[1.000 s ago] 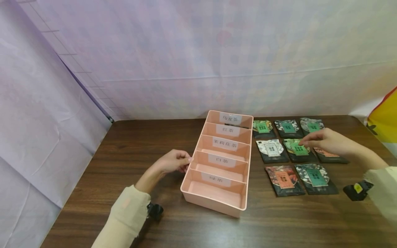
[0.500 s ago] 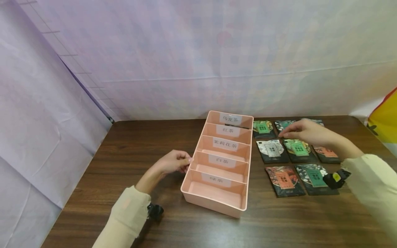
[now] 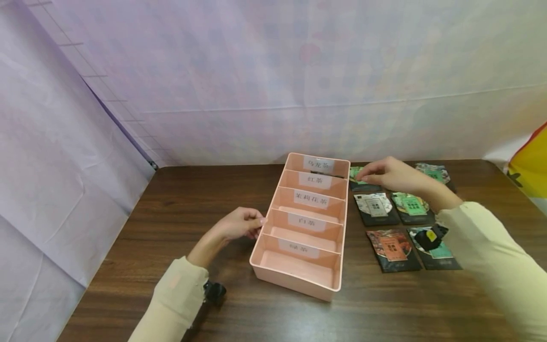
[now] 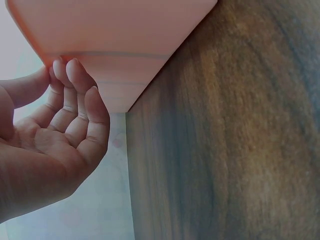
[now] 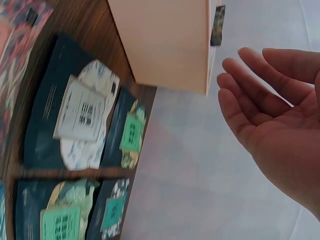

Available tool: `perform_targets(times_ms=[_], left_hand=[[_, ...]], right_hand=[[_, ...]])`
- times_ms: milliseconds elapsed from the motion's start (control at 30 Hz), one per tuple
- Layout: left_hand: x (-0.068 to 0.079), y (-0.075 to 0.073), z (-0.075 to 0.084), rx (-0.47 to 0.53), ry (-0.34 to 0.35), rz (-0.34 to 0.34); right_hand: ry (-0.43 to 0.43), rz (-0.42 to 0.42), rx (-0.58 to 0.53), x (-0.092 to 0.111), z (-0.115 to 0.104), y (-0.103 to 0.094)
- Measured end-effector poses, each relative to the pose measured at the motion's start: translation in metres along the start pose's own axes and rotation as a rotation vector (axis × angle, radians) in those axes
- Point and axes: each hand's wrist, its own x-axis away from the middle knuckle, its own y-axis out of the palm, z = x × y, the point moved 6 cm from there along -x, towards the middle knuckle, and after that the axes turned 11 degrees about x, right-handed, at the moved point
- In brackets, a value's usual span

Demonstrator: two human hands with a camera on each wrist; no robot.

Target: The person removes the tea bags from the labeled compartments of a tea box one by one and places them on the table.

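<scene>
My left hand (image 3: 235, 223) pinches the left rim of a pink divided box (image 3: 295, 280); in the left wrist view its thumb and fingertips meet at the rim. Paper labels with Chinese writing mark the box's compartments, and a dark packet (image 3: 326, 174) shows in the farthest one. Right of the box my right hand (image 3: 395, 176) hovers over the back row of tea packets, fingers loosely curved, holding nothing. It partly covers a green-labelled tea packet (image 3: 357, 184) beside the box's far end. A white-labelled tea packet (image 5: 82, 115) lies nearer, flat on the table.
More tea packets lie in rows: a green-labelled one (image 3: 412, 209), a red-labelled one (image 3: 394, 251), a teal-labelled one (image 3: 444, 262) under my right wrist camera (image 3: 431, 236), and another at the back right (image 3: 433, 174). A pale curtain (image 3: 239, 85) hangs behind the brown wooden table (image 3: 192, 190).
My right hand has moved left and toward the back, from over the middle row of packets to near the box's far end. The left hand and box have stayed put.
</scene>
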Motion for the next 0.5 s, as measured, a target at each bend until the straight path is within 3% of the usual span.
perform_targets(times_ms=[500], left_hand=[[0.000, 0.002, 0.000, 0.014, 0.002, -0.008]], right_hand=[[-0.003, 0.056, -0.025, -0.026, -0.013, 0.019]])
